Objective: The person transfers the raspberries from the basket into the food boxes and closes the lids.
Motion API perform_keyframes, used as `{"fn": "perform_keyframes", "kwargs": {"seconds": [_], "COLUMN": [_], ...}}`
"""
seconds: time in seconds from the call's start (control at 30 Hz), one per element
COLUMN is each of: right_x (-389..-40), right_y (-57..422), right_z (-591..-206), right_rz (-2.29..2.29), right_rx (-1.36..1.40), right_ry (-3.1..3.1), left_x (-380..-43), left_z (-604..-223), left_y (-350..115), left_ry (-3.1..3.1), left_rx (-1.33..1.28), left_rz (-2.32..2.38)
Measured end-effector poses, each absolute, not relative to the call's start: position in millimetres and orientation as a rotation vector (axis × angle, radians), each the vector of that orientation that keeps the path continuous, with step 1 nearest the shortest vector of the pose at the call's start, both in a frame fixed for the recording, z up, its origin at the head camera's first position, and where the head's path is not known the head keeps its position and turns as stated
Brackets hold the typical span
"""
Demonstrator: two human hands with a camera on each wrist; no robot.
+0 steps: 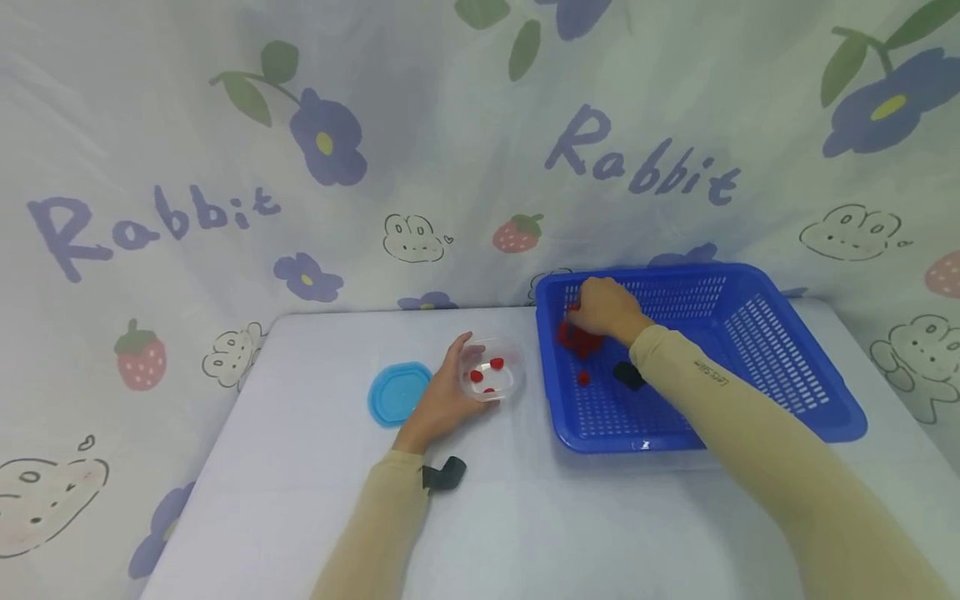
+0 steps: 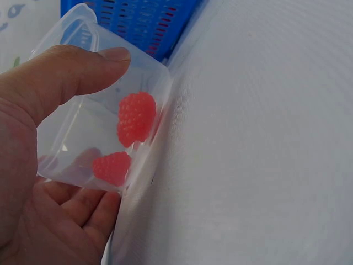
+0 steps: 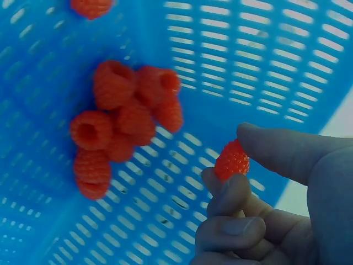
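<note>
My left hand grips a clear plastic container, its thumb along one side and the fingers round the other. Three red raspberries lie inside it; two show in the left wrist view. Over the left part of a blue plastic basket, my right hand pinches a single raspberry between thumb and fingers. Below that hand, a pile of raspberries sits in a corner of the basket, and another raspberry lies apart from it.
A light blue lid lies on the white table, left of the container. Dark wrist camera mounts stick out from both sleeves. Behind the table hangs a curtain printed with rabbits and flowers.
</note>
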State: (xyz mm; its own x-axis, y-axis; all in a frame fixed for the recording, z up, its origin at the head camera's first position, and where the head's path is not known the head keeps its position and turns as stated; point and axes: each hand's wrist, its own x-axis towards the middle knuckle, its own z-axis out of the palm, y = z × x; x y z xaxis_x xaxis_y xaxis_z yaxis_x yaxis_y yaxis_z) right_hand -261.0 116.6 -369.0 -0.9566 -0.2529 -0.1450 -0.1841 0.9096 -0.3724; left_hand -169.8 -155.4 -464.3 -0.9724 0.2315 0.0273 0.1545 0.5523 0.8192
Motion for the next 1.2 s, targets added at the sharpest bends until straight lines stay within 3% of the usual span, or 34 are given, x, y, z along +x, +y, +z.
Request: {"fn": "perform_keyframes", "kwargs": {"seconds": [1.2], "right_x": [-226], "right_y": [111], "right_z": [-345], "right_rz": [-0.787], "right_rx": [-0.440], "right_ry": [3.010], "left_x": [-168], "left_z": [-462], "left_y": [-156], "left_ry": [2.688], "left_rx": [0.336], "left_rz": [1.430]}}
